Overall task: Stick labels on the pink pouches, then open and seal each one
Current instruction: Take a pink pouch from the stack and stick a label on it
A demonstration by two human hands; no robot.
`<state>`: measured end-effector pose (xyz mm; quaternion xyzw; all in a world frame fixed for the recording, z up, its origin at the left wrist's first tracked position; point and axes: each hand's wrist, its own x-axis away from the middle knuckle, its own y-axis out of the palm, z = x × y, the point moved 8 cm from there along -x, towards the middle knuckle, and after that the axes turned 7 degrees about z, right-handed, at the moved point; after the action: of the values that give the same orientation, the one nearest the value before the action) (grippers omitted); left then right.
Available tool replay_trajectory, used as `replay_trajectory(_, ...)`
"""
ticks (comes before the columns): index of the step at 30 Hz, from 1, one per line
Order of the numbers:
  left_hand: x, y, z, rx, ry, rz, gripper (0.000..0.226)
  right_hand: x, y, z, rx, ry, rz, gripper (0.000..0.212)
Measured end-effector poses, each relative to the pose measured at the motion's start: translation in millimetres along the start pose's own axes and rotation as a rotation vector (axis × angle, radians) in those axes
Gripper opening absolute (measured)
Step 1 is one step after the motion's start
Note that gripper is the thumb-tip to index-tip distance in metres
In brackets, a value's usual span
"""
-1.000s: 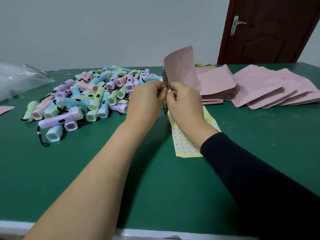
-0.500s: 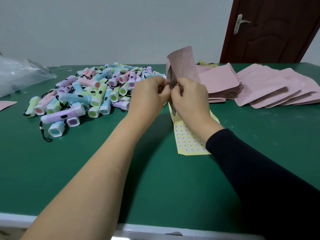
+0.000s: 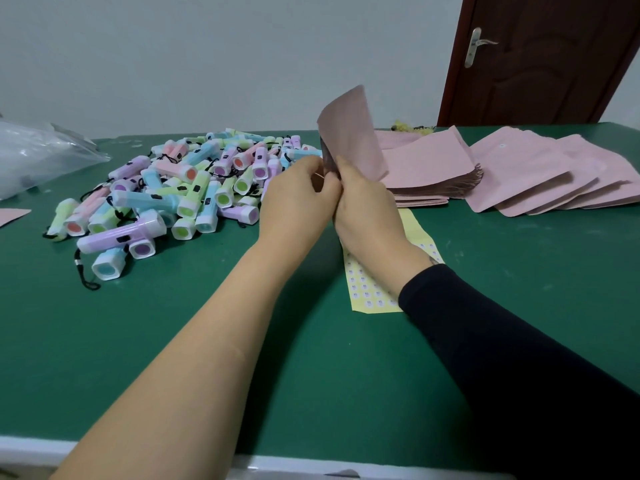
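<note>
We hold one pink pouch [image 3: 351, 133] upright above the label sheet [image 3: 367, 292]; left hand [image 3: 298, 199] and right hand [image 3: 363, 209] pinch its lower edge (opening or sealing, we judge). Next we need an even press along the mouth.

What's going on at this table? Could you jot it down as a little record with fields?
held: pink pouch, upright, pinched at its lower edge by left hand and right hand
below hands: yellow label sheet, flat on green table
left side: pile of pastel torches
right side: stacked pink pouches
</note>
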<state>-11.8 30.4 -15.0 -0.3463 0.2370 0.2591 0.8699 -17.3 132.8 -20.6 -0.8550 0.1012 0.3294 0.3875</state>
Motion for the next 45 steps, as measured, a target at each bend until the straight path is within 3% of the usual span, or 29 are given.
replay_trajectory(3,-0.7,-0.6,2.8,-0.077,0.036,-0.007,0.016,-0.4,-3.8,4.5,-0.110,0.056,0.022,0.030)
replay_trajectory(8,-3.1,-9.4,3.5,-0.039,0.009,-0.029,0.022,-6.9,-9.7,18.6,-0.171,0.170,0.074,0.044)
replay_trajectory(12,-3.8,-14.4,-4.6,0.014,-0.042,-0.025,0.036,-11.8,-22.8,42.4,-0.216,0.296,0.147,0.043)
replay_trajectory(15,2.3,-3.8,4.2,-0.022,0.024,-0.040,0.022,-9.1,-12.1,36.3,-0.198,0.265,0.068,0.037)
replay_trajectory(19,8.3,4.4,8.9,-0.014,0.030,-0.039,0.020,-7.6,-2.2,31.5,-0.240,0.270,0.018,0.045)
replay_trajectory(21,8.7,8.2,9.3,0.061,0.005,-0.070,0.044,-5.9,-1.6,29.2,-0.201,0.217,-0.008,0.045)
replay_trajectory(24,9.5,15.9,5.5,0.268,-0.122,-0.136,0.055,0.3,0.4,13.9,-0.172,0.101,-0.067,0.054)
replay_trajectory(27,12.6,23.6,-10.7,0.447,-0.360,-0.192,0.047,3.7,5.4,3.5,-0.139,0.049,-0.104,0.068)
replay_trajectory(31,16.4,24.3,-16.4,0.553,-0.419,-0.158,0.025,7.3,16.3,-1.1,-0.135,0.033,-0.147,0.053)
replay_trajectory(37,18.5,34.6,-15.0,0.626,-0.452,-0.162,0.045,3.3,10.2,6.2,-0.013,0.029,-0.119,0.054)
replay_trajectory(41,12.7,26.2,-24.8,0.555,-0.476,-0.094,0.078,-2.7,-6.2,5.9,0.004,0.048,-0.035,0.068)
replay_trajectory(45,11.8,20.2,-21.7,0.568,-0.464,-0.062,0.080,-3.2,-10.6,2.1,-0.015,0.019,0.015,0.077)
